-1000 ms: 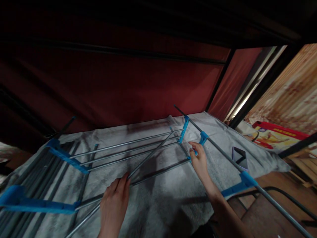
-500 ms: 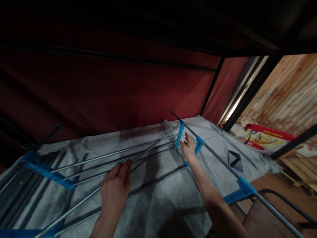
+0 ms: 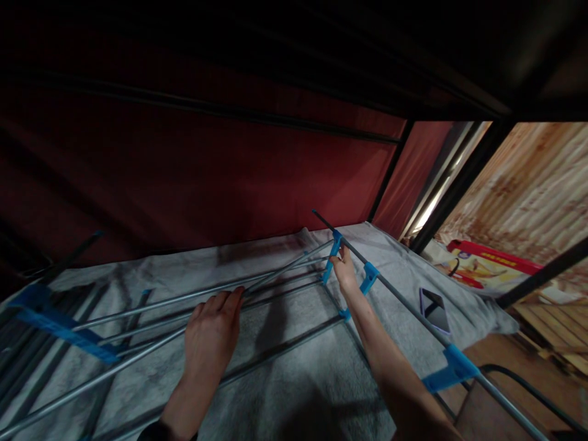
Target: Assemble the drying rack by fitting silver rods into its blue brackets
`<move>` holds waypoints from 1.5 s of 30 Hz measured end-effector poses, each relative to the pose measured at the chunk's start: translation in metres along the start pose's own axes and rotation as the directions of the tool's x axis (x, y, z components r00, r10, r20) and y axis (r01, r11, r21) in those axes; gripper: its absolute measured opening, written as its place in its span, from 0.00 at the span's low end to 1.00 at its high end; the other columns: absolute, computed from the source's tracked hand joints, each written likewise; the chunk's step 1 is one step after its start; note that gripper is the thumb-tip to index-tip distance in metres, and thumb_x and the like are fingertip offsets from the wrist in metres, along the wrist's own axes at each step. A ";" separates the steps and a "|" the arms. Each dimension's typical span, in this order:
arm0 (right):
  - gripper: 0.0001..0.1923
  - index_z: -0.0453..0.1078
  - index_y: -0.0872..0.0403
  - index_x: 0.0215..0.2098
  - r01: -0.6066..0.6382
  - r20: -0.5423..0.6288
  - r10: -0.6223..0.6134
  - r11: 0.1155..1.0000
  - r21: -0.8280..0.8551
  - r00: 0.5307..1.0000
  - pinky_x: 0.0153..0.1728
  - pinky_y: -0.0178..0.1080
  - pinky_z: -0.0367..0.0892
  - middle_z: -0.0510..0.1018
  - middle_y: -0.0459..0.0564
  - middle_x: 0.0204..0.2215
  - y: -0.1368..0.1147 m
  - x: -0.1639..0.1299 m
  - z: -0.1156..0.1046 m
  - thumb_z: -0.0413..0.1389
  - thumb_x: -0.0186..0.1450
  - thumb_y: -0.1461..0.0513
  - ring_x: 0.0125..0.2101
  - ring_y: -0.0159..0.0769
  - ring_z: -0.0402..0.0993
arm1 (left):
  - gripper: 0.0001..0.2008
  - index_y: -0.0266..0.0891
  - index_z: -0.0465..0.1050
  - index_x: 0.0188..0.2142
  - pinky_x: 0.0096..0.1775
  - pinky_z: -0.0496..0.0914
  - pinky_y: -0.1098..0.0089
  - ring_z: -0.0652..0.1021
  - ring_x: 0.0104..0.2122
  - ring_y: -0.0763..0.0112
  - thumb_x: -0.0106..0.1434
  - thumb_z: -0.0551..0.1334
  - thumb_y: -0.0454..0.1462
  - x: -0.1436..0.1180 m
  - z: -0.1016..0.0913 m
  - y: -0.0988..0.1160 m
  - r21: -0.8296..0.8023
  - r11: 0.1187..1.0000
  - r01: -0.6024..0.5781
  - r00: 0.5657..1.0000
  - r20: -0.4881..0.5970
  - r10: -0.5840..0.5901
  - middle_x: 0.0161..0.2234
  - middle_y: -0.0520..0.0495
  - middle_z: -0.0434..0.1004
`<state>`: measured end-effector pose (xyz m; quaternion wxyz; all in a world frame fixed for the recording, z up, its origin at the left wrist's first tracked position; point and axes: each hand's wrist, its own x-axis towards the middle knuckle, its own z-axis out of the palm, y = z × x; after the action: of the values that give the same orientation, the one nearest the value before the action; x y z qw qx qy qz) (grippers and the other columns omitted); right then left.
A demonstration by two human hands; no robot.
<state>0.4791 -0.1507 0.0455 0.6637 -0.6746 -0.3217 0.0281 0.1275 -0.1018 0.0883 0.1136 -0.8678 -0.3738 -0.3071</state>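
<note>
Rods of a folded metal drying rack (image 3: 257, 288) lie flat on the grey blanket (image 3: 294, 380), so both ends are reachable. Left hand (image 3: 212, 334) rests spread, steadying one rod; right hand (image 3: 343, 271) pinches the blue connector (image 3: 334, 250); a phone (image 3: 434, 309) lies aside.

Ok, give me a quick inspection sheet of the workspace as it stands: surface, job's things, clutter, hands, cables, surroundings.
Surface: grey blanket spread over a bunk.
Job's things: metal rod rack with blue plastic connectors, lying on the blanket.
Clutter: phone on the blanket at right.
Hands: left hand rests flat on a loose rod; right hand is at a blue connector at the far end, grip unclear.
Cables: nothing seen.
Surroundings: red fabric wall, dark bunk frame, red box on the floor.
</note>
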 end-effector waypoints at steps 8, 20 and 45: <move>0.37 0.67 0.49 0.65 0.015 0.001 -0.015 1.000 -0.025 1.000 0.64 0.51 0.66 0.76 0.55 0.62 0.003 0.000 0.000 0.53 0.57 0.59 0.64 0.46 0.69 | 0.17 0.38 0.80 0.54 0.41 0.69 0.59 0.81 0.37 0.56 0.75 0.54 0.36 0.006 0.006 -0.004 0.049 0.997 -0.068 0.997 -0.020 0.069 0.41 0.41 0.85; 0.38 0.66 0.48 0.68 0.030 0.001 -0.030 0.999 -0.022 1.000 0.61 0.52 0.69 0.76 0.55 0.62 0.007 0.000 -0.001 0.54 0.58 0.59 0.63 0.48 0.72 | 0.18 0.37 0.79 0.55 0.42 0.68 0.59 0.82 0.38 0.55 0.75 0.53 0.36 0.011 0.007 -0.012 0.053 0.996 -0.071 0.997 -0.010 0.071 0.42 0.42 0.86; 0.36 0.69 0.49 0.64 0.060 -0.013 -0.060 0.998 0.002 0.998 0.65 0.54 0.65 0.78 0.54 0.59 0.007 0.001 0.001 0.55 0.56 0.61 0.65 0.47 0.69 | 0.19 0.37 0.79 0.56 0.40 0.69 0.57 0.80 0.36 0.55 0.72 0.53 0.32 0.026 0.003 -0.020 0.046 0.986 -0.159 0.987 -0.019 0.160 0.40 0.42 0.85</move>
<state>0.4823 -0.1492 0.0393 0.6672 -0.6640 -0.3377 0.0040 0.1285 -0.0714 0.1013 0.1611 -0.8887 -0.3087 -0.2982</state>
